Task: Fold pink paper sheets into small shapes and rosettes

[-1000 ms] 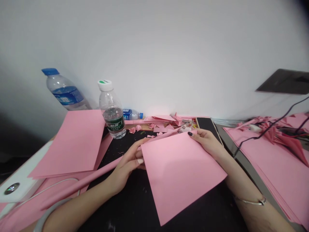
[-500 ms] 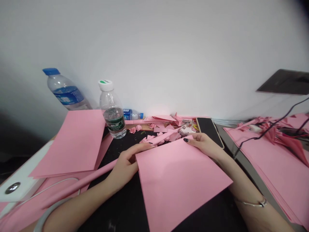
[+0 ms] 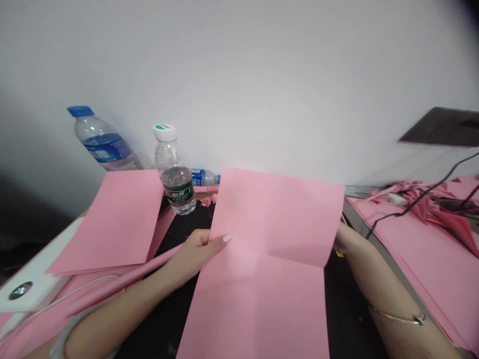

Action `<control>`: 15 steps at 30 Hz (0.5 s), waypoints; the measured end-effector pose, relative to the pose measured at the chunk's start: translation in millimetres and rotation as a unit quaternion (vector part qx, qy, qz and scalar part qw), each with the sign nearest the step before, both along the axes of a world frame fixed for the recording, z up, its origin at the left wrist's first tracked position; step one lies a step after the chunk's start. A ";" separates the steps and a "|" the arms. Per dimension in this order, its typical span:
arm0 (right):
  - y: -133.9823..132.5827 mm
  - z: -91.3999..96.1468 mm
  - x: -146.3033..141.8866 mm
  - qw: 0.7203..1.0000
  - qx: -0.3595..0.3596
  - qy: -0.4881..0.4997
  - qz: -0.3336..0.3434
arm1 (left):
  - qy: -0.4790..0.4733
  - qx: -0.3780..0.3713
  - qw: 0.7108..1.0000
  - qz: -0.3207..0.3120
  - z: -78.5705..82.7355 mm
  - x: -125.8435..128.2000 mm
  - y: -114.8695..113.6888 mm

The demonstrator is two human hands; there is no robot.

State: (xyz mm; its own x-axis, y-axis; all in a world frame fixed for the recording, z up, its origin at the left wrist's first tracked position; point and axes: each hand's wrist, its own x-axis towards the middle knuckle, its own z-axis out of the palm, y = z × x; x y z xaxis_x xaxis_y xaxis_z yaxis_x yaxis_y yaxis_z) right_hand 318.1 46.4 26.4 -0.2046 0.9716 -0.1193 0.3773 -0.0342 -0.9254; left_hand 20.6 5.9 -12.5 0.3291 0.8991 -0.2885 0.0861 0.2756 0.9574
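A white wall point(image 3: 262, 75) rises behind a black worktop point(image 3: 187, 244), and a large sheet of pink paper point(image 3: 262, 249) fills the middle of the view, lifted clear of the surface between both hands. Its far part stands up with a soft bend across it, and its near part runs down past the bottom of the frame, so its near edge is cut off.

The left hand point(image 3: 194, 254) grips the sheet's left side, with the left fingers point(image 3: 220, 239) lying across the near face, slightly curled. The right hand point(image 3: 346, 238) sits at the right edge, its fingers hidden behind the paper, so how they hold it can't be told.

A stack of pink paper point(image 3: 108, 219) lies to the left, and a wider one point(image 3: 422, 269) lies to the right under folded pink pieces point(image 3: 445, 219) and a black cable point(image 3: 411, 209). The upright water bottle point(image 3: 175, 184) stands just left of the sheet, the likeliest thing to tip if the paper swings that way. Uneven pull between the hands could also crease the sheet further or drag it against the cable. Whatever lies on the far worktop behind the sheet is hidden.
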 end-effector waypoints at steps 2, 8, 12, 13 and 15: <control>-1.0 -4.5 4.0 0.994 -0.061 0.090 -0.024 | 0.003 -0.008 0.999 -0.044 2.1 -1.3 0.5; -6.5 -6.0 7.8 0.965 -0.189 0.173 0.062 | 0.089 0.012 0.979 -0.181 0.0 -3.3 -3.0; -5.8 3.0 3.5 0.968 -0.187 -0.014 0.165 | 0.087 0.032 0.975 -0.201 -2.1 1.0 -2.7; -4.3 5.2 3.8 0.967 -0.185 -0.026 0.171 | 0.070 0.053 0.979 -0.184 -1.1 2.0 -2.1; -0.4 8.2 8.3 0.976 -0.172 -0.010 0.131 | 0.038 0.115 0.985 -0.125 2.8 2.1 -1.2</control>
State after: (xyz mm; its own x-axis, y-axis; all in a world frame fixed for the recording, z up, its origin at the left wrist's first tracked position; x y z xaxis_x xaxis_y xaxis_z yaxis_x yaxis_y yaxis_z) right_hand 326.4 46.0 34.7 -0.4350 0.7878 -0.4361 0.4335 -0.2413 -0.8682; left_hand 22.7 4.7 -9.6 0.5341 0.8371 -0.1184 0.1979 0.0124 0.9801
